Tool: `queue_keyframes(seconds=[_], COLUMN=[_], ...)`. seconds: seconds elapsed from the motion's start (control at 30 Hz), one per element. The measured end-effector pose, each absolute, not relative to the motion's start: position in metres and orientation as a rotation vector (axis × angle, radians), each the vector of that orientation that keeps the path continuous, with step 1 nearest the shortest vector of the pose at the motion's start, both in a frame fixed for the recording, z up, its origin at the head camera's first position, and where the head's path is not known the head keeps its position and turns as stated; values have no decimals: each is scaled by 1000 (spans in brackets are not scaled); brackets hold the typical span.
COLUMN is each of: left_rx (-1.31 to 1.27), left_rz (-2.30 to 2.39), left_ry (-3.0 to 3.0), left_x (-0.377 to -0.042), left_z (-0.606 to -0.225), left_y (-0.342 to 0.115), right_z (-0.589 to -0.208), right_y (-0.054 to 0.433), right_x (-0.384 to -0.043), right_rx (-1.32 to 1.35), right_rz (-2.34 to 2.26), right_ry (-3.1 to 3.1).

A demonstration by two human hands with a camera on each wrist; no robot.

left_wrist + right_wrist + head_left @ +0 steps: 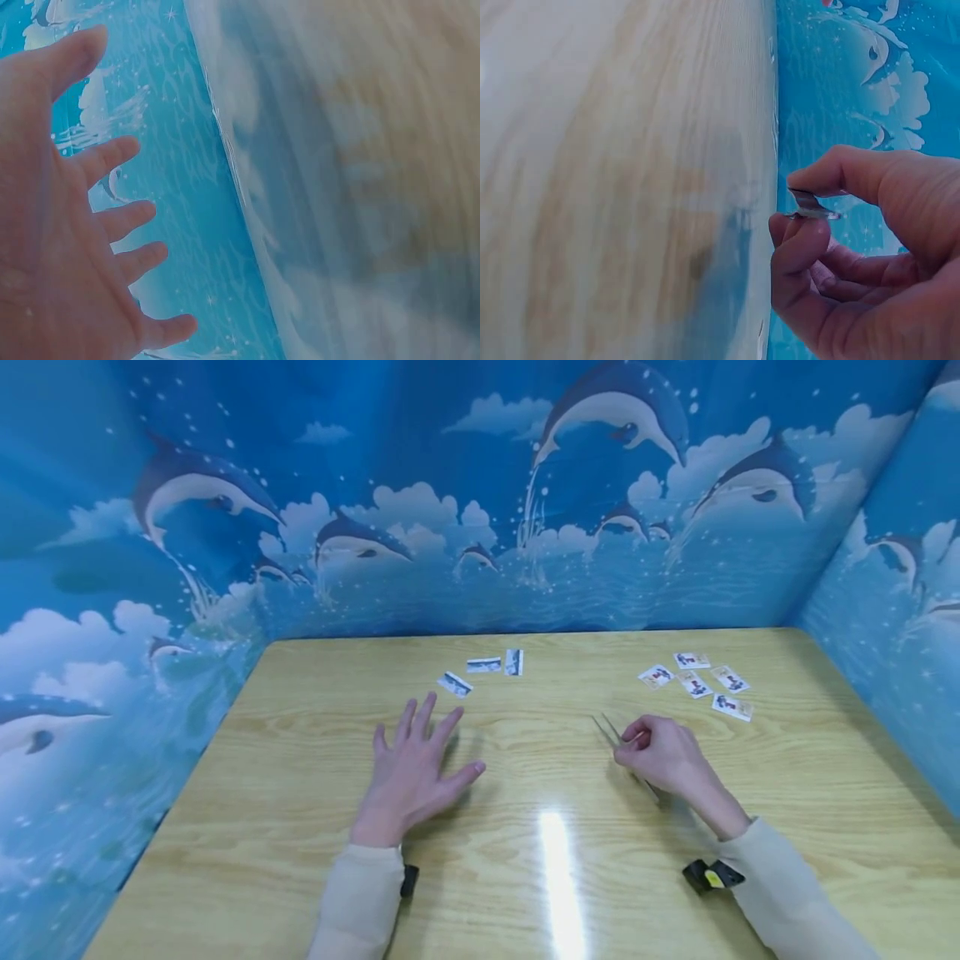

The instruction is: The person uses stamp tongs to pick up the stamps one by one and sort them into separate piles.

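My left hand (411, 777) is over the left part of the wooden table, palm down with its fingers spread and holding nothing. Just beyond its fingertips lie three small cards with dark bluish pictures, the nearest being a tilted card (455, 684). In my right hand (663, 756), thumb and fingers pinch a pair of metal tweezers (810, 204). The two thin tips of the tweezers point away and to the left, slightly apart, with nothing visible between them. Past the right hand lie several small cards with red and dark figures, among them a card (732, 707).
The table (337, 693) has light wood grain and a bright streak of reflected light near the front. A blue curtain (450, 585) printed with dolphins and clouds stands along the back and both sides. Black straps cross both sleeved wrists.
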State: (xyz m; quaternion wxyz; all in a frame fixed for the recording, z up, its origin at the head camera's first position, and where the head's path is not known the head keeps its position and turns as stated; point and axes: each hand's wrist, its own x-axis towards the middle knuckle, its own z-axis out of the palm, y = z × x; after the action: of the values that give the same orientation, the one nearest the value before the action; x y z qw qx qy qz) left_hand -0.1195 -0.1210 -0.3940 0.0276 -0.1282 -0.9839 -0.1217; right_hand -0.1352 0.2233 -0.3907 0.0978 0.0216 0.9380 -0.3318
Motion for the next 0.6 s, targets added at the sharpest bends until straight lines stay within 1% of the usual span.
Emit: queue_keyframes(seconds=[0.2, 0.6], left_rx=[-450, -519], left_rz=[-391, -406], left_ry=[-3043, -3040], left_x=[-120, -121], left_z=[-396, -397], left_y=[-114, -102], right_z=[-394, -398], right_y=[231, 229], right_x=[-131, -127], right_rx=[92, 152], right_rz=[-981, -1054], right_ry=[2774, 2659])
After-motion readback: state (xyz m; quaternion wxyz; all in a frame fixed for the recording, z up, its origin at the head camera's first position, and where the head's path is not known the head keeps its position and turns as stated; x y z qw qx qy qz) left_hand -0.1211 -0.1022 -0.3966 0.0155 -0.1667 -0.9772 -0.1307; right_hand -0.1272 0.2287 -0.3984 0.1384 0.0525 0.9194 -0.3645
